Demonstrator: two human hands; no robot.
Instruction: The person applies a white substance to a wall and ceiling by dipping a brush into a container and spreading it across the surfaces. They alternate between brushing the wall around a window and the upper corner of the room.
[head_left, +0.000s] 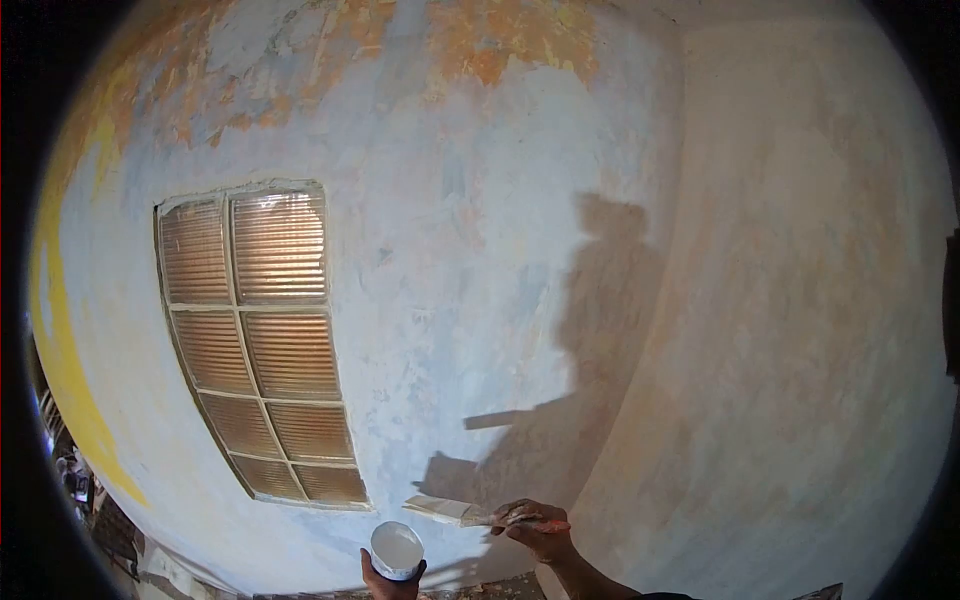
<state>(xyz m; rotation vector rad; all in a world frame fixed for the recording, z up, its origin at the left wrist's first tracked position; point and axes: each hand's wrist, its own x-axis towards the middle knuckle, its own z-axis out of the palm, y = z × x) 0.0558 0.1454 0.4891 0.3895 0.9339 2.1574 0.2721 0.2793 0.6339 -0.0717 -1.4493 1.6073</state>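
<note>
My left hand [378,582] is wrapped round a small round tub [397,551] from below, at the bottom of the view. The tub holds a white, paint-like liquid, and its open top faces me. Just to the right, my right hand [538,532] grips a wide paintbrush [440,509] by its reddish handle. The pale bristles point left, above and slightly right of the tub. Whether the bristles touch the wall [430,370] cannot be made out. That wall is whitish and patchy, with orange and yellow areas along its top and left side.
A window [250,345] with ribbed panes is set in the wall on the left. A second, beige wall [790,300] meets it at a corner on the right. My shadow [605,310] falls near that corner. Cluttered objects [85,485] stand at the lower left edge.
</note>
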